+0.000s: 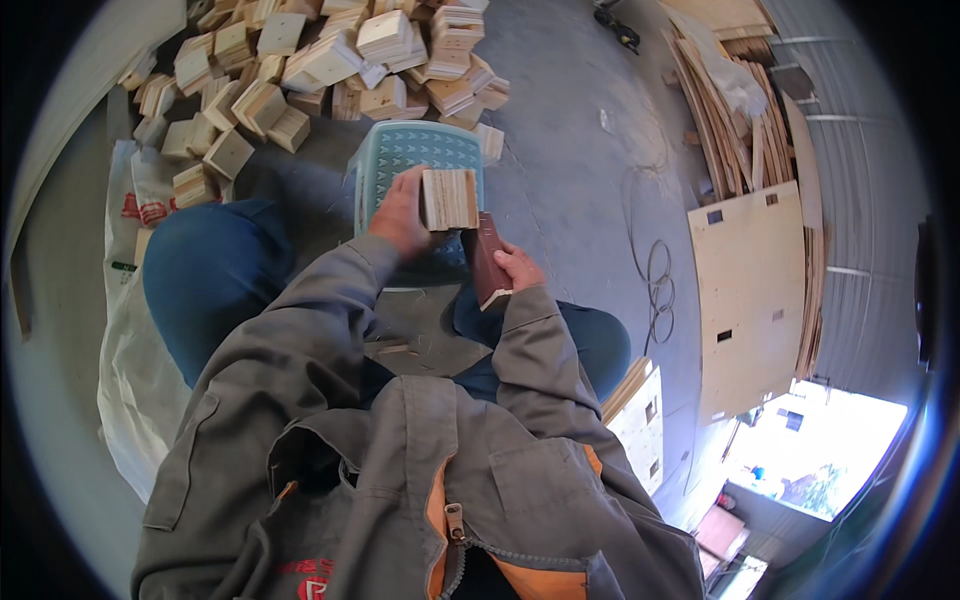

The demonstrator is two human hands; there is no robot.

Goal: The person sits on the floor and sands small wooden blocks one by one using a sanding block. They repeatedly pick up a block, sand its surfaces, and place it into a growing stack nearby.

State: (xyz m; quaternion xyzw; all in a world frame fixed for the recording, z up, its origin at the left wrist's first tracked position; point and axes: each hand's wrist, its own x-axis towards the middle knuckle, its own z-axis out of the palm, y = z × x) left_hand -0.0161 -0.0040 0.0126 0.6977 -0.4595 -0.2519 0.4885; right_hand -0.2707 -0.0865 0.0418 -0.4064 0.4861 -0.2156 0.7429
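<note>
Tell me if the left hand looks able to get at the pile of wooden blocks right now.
Probably not as is: the left hand is gripping a single block, so it would likely need freeing first. The pile lies ahead, mostly beyond and left of the stool.

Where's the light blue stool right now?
In the head view, the stool is above centre, slightly left, partly behind your left hand and the block it holds, near the block pile.
</note>
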